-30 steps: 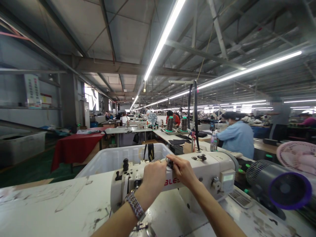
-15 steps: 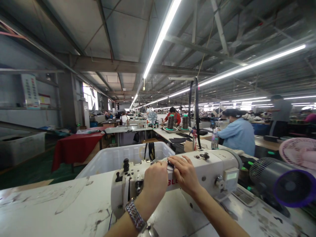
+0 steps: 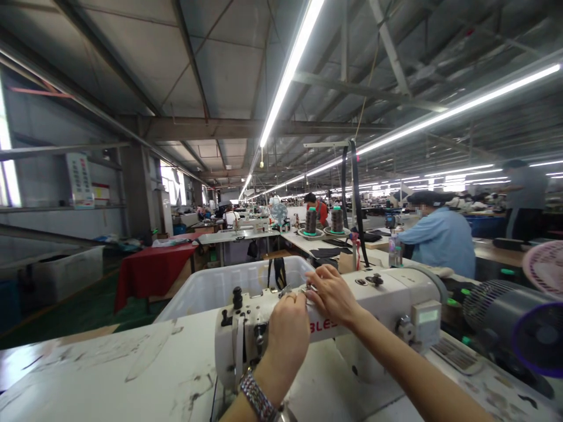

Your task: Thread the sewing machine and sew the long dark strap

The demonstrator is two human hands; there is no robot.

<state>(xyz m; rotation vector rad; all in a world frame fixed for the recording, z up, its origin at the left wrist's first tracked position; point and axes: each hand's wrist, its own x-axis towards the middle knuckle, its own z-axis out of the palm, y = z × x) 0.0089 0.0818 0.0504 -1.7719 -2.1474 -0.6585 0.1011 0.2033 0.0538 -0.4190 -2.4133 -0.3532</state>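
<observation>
Factory rows stretch behind the white sewing machine [image 3: 373,299], whose arm lies lengthwise left to right. Both hands pinch small fittings atop it: left hand [image 3: 288,331] curled closed, right hand [image 3: 332,293] with fingertips closed.

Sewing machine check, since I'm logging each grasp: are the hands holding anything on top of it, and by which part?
Both hands, left and right, meet at a small fitting on the top of the sewing machine; whether they pinch it or thread cannot be told.

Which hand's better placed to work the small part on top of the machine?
Right hand, likely: its fingertips lie on the sewing machine's top. Left hand sits lower, against the front.
</observation>
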